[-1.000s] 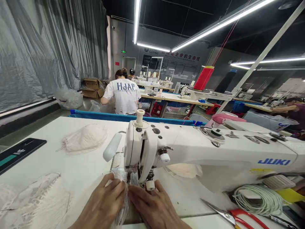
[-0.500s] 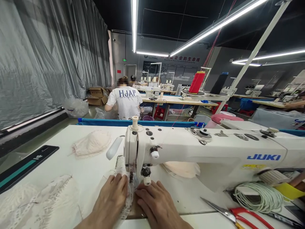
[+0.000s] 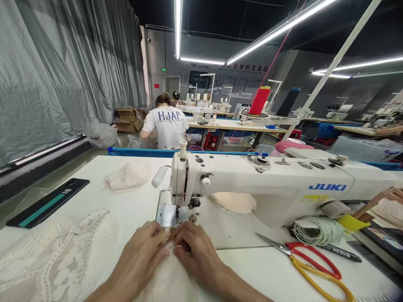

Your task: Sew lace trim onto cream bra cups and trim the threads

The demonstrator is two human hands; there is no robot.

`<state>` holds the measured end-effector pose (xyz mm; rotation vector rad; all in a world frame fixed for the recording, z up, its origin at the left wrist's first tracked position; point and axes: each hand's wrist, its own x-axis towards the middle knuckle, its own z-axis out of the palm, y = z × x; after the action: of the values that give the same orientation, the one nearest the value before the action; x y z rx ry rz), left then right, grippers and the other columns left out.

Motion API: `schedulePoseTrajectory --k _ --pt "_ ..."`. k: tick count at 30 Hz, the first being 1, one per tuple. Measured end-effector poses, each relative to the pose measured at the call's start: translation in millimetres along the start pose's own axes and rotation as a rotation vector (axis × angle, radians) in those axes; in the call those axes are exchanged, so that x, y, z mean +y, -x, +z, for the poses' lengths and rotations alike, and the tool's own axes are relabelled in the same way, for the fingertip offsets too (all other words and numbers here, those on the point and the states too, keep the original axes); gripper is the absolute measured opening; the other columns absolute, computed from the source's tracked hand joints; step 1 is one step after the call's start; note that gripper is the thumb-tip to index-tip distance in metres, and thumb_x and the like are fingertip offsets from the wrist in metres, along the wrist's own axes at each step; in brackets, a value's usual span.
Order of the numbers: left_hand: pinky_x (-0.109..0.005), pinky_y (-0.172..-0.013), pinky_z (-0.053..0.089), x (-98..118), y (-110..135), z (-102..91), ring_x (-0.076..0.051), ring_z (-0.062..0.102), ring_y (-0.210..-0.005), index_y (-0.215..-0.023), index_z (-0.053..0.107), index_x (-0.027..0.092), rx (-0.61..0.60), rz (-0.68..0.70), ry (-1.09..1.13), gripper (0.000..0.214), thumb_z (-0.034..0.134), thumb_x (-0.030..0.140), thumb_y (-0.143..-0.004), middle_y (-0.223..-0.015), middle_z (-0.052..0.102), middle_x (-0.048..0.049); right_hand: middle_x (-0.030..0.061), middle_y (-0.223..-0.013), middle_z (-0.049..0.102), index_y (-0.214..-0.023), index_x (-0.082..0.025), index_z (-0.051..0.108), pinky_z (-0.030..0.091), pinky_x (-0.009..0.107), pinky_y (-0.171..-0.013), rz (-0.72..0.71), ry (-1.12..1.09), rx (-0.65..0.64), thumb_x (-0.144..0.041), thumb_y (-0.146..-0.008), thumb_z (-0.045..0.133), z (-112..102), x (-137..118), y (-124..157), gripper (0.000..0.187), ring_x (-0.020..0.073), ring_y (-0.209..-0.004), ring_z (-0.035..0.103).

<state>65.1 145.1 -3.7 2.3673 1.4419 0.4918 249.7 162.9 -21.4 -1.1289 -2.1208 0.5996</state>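
Observation:
My left hand (image 3: 143,253) and my right hand (image 3: 197,253) meet fingertip to fingertip on a piece of white lace fabric (image 3: 171,281) at the table's front edge. Both hands have their fingers curled and pinched on the fabric's top edge. Just beyond the fingertips stand the metal needle plate (image 3: 165,214) and presser foot of a white JUKI sewing machine (image 3: 267,186). The fabric lies short of the needle.
A heap of white lace (image 3: 53,256) lies at the left, a dark phone (image 3: 47,202) beyond it, a small cream piece (image 3: 127,176) further back. Red-handled scissors (image 3: 307,260), a coil of white cord (image 3: 316,230) and a yellow tag sit at the right. A person in a white shirt (image 3: 166,123) works ahead.
Both hands have drawn the lace fabric back from under the presser foot toward me. The needle plate now shows bare. The camera has tilted and shifted slightly.

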Motion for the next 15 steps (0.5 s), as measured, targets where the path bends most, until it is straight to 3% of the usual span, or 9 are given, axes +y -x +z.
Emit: schedulePoseTrajectory --k 4,8,12,15 --pt "-0.027 -0.067 0.038 -4 -9 -10.8 -0.019 0.050 -0.075 -0.079 0.055 0.019 -0.171 -0.244 0.288 0.010 0.054 0.027 -0.074 -0.075 0.050 0.0015 -0.0001 -0.079 0.057 -0.076 -0.018 0.052 0.039 0.027 -0.070 0.112 -0.239 -0.054 -0.004 -0.075 0.052 -5 -7 5 0.014 0.0144 -0.073 0.051" --pt "-0.023 -0.059 0.029 -2 5 -14.5 -0.015 0.040 -0.066 -0.066 0.046 0.019 -0.159 -0.217 0.471 0.022 0.057 0.037 -0.071 -0.068 0.041 0.0045 -0.0015 -0.072 0.052 -0.079 -0.017 0.052 0.038 0.023 -0.063 0.112 -0.456 -0.119 -0.018 -0.080 0.055 -7 -19 10 0.003 0.0125 -0.068 0.048" --pt "-0.022 -0.055 0.025 7 28 -24.3 -0.012 0.032 -0.061 -0.069 0.047 0.018 -0.223 -0.236 0.746 0.031 0.059 0.047 -0.071 -0.063 0.035 0.0061 -0.0001 -0.076 0.055 -0.084 -0.017 0.057 0.040 0.024 -0.067 0.088 -0.506 -0.104 -0.030 -0.081 0.060 -4 -42 19 0.014 0.0135 -0.072 0.049" --pt "-0.023 -0.055 0.026 15 45 -30.5 -0.012 0.033 -0.059 -0.070 0.053 0.016 -0.234 -0.253 0.839 0.037 0.058 0.052 -0.073 -0.061 0.041 0.0050 0.0003 -0.078 0.057 -0.090 -0.017 0.061 0.041 0.025 -0.071 0.144 -0.542 -0.183 -0.044 -0.078 0.064 -5 -58 29 0.029 0.0150 -0.077 0.052"
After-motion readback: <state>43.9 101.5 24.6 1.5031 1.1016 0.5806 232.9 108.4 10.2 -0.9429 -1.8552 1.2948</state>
